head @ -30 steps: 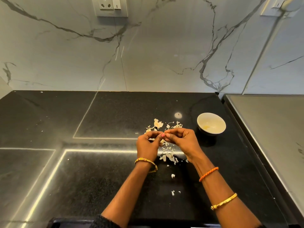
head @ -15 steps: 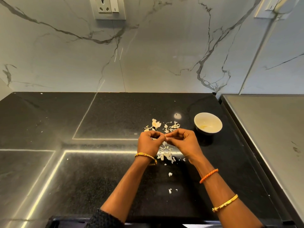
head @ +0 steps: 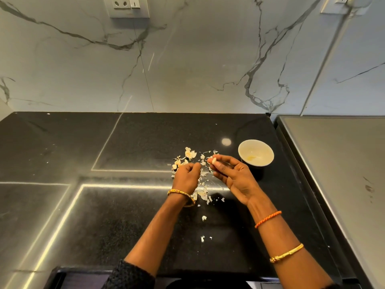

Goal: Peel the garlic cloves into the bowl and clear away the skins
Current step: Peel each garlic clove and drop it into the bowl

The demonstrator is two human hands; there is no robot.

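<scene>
A garlic clove (head: 213, 159) is pinched at the fingertips of the right hand (head: 233, 176), near the bowl (head: 256, 152), probably for dropping in. The left hand (head: 186, 177) is curled; contents cannot be told. Skins (head: 203, 192) lie scattered on the worktop (head: 125, 215).

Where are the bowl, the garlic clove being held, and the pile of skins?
bowl (head: 263, 148), head view, on its far inner wall.
garlic clove (head: 213, 160), head view, on its exposed pale end.
pile of skins (head: 190, 153), head view, on a large far flake.
</scene>
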